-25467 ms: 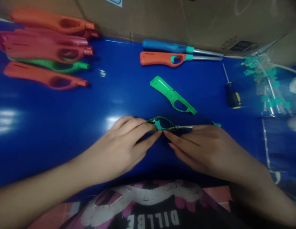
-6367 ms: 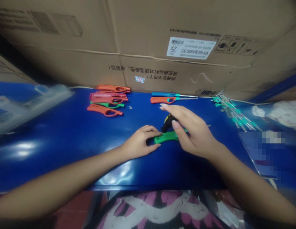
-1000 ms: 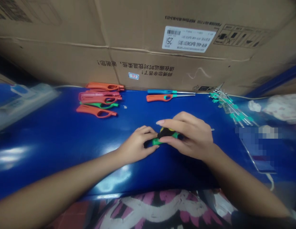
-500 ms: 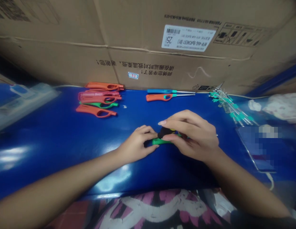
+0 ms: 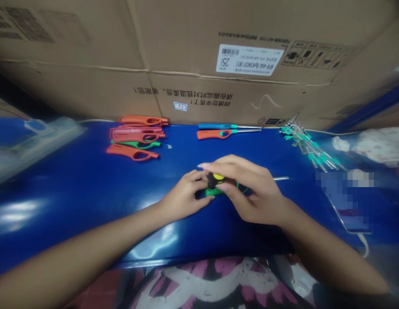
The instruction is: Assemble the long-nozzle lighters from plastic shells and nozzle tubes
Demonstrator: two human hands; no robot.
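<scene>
A green lighter (image 5: 211, 191) lies on the blue table (image 5: 90, 189), its metal tube (image 5: 280, 178) sticking out to the right. My left hand (image 5: 183, 198) pinches the lighter's handle end and holds it down. My right hand (image 5: 247, 189) grips a black and yellow screwdriver (image 5: 215, 180), held upright with its tip on the green body. Most of the lighter is hidden under both hands.
Orange, pink and green handle shells (image 5: 135, 137) are piled at the back left. A blue lighter (image 5: 228, 126) and an orange lighter (image 5: 219, 134) lie at the back. Metal tubes with teal tips (image 5: 310, 150) lie at the right. A big cardboard box (image 5: 199, 60) walls the back.
My right hand has shifted slightly left and tilted the screwdriver more upright, so its yellow cap now shows. My left hand has stayed on the green lighter.
</scene>
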